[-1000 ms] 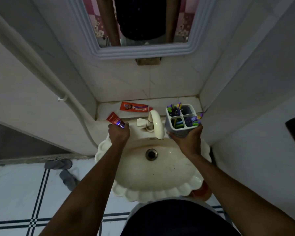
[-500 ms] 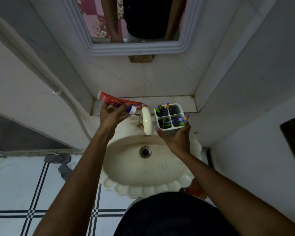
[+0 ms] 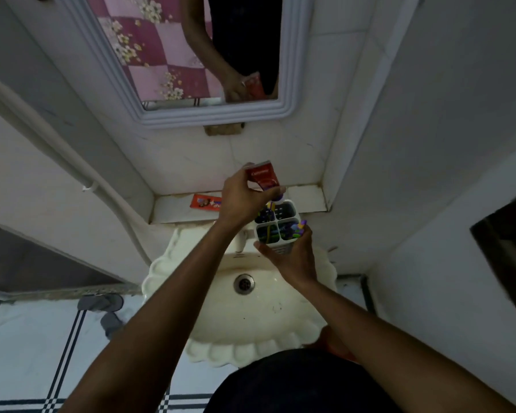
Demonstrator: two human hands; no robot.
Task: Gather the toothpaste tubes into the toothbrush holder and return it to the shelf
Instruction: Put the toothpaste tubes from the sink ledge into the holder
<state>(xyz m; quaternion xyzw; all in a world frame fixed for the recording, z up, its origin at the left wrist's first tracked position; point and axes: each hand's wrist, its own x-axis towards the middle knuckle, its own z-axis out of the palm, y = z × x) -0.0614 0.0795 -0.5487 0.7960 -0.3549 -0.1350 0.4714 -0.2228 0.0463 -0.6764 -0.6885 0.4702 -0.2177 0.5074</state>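
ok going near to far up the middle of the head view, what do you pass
sink drain → right hand → toothbrush holder → toothpaste tube in the left hand → mirror

Red toothpaste tube [image 3: 262, 176] upright, cap down, over the back compartments of the white four-compartment plastic toothbrush holder [image 3: 277, 225], which contains brushes. Second red toothpaste tube [image 3: 206, 202] lies flat on the white shelf [image 3: 173, 208].

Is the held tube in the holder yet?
Partly: left hand holds the tube upright, cap end at the holder rim, body still above.
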